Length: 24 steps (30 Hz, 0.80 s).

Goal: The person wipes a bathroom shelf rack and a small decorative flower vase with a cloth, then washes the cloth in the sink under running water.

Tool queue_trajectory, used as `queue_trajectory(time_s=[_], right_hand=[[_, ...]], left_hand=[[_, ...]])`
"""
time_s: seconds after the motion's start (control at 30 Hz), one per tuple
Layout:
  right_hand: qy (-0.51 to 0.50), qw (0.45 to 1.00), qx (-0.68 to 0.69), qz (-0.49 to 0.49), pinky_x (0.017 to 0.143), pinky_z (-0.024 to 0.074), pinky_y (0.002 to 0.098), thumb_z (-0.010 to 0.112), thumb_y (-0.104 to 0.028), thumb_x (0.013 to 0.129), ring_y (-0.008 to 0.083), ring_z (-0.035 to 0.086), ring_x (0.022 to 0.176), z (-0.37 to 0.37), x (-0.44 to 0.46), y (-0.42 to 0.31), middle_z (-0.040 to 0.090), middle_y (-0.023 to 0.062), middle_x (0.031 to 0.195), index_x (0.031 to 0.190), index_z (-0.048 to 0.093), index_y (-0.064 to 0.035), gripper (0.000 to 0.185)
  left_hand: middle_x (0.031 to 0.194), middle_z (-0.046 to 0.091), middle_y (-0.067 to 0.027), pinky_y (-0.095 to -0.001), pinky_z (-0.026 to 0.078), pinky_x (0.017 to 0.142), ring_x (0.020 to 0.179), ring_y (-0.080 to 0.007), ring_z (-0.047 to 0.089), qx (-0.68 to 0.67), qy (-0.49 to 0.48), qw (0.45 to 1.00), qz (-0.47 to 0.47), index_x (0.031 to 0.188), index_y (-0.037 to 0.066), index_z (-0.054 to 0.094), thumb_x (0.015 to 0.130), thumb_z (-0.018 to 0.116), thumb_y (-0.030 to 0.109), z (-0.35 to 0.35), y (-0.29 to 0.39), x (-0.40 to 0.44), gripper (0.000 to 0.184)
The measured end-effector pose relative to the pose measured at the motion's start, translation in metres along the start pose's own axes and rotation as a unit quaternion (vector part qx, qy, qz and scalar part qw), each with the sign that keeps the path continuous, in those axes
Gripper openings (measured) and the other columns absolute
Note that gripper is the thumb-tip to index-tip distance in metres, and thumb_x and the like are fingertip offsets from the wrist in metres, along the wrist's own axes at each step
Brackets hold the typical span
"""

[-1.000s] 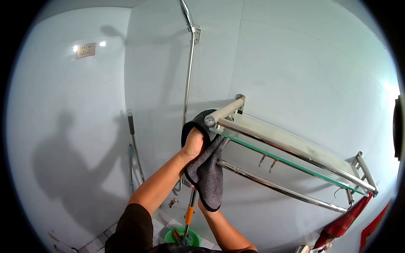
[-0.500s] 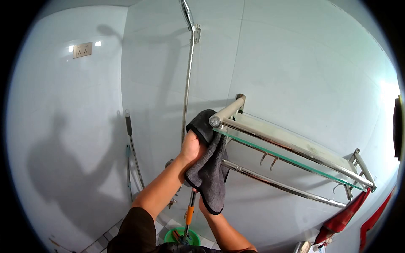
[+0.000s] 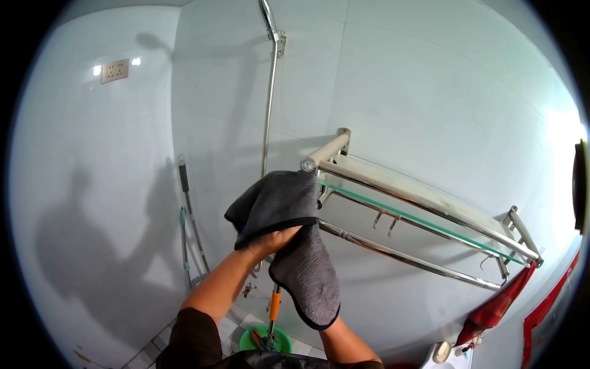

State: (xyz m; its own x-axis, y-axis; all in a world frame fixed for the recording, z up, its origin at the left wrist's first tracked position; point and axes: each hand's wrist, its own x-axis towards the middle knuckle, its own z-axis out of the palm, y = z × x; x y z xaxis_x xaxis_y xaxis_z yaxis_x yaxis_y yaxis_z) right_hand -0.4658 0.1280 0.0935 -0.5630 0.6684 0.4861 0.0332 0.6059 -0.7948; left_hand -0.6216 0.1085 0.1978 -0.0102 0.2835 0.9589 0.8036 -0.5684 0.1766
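Socket plate: upper left of the frame, on the wall [image 3: 115, 71].
Pole: dark-gripped [image 3: 184, 176], leaning at left.
Left hand: closed on the cloth near the centre [image 3: 269, 242], partly covered by its fold.
Gray cloth: centre, dark-edged [image 3: 283, 200]; its upper fold meets the rack's near end, and its lower part hangs over the right forearm's upper end.
Shower hose: runs down the wall, upper centre [image 3: 269, 111].
Green basin: bottom centre [image 3: 286, 342], an orange-banded pole [image 3: 275, 306] standing in it.
Right hand: hidden behind the cloth; its hold cannot be told. The forearm [image 3: 347, 343] shows at lower centre.
Step in hand: apparently working the cloth at the metal rack's [image 3: 327, 151] near end.
Move demands: shifting the cloth would call for a firm grip and care around the glass shelf [image 3: 399, 214].
Red cloth: hangs lower right [image 3: 496, 309].
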Motion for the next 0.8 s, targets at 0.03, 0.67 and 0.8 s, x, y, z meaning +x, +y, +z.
queue_trajectory(time_s=[0.03, 0.67, 0.8], right_hand=[[-0.018, 0.995, -0.085, -0.046, 0.099, 0.0339, 0.0335, 0.061, -0.020, 0.084, 0.0268, 0.045, 0.115, -0.009, 0.001, -0.020, 0.048, 0.0158, 0.125, 0.129, 0.041, -0.0002, 0.053], [0.104, 0.947, 0.297, 0.061, 0.046, 0.0464, 0.0279, 0.063, -0.015, 0.082, 0.0179, 0.059, 0.062, 0.007, 0.002, -0.049, 0.061, 0.0116, 0.083, 0.116, 0.048, -0.0019, 0.040], [0.126, 0.984, 0.100, -0.077, 0.057, 0.0501, 0.0334, 0.060, -0.013, 0.083, 0.0235, 0.060, 0.068, -0.003, 0.016, -0.076, 0.061, 0.0101, 0.087, 0.118, 0.047, -0.0007, 0.039]], left_hand=[[0.116, 0.056, -0.0160, -0.0377, 0.043, 0.090, 0.109, -0.0273, 0.053, -0.004, -0.038, 0.999, -0.023, 0.108, 0.002, 0.060, 0.084, 0.061, 0.015, -0.003, 0.007, 0.005, 0.027], [0.084, 0.059, -0.0128, -0.0360, 0.049, 0.066, 0.076, -0.0259, 0.060, 0.189, -0.178, 0.948, 0.182, 0.104, 0.003, 0.057, 0.078, 0.057, 0.008, -0.021, 0.053, 0.084, 0.027], [0.084, 0.060, -0.0140, -0.0369, 0.049, 0.070, 0.078, -0.0278, 0.060, 0.216, -0.160, 0.936, 0.230, 0.101, 0.004, 0.059, 0.079, 0.057, 0.009, -0.026, 0.050, 0.077, 0.023]])
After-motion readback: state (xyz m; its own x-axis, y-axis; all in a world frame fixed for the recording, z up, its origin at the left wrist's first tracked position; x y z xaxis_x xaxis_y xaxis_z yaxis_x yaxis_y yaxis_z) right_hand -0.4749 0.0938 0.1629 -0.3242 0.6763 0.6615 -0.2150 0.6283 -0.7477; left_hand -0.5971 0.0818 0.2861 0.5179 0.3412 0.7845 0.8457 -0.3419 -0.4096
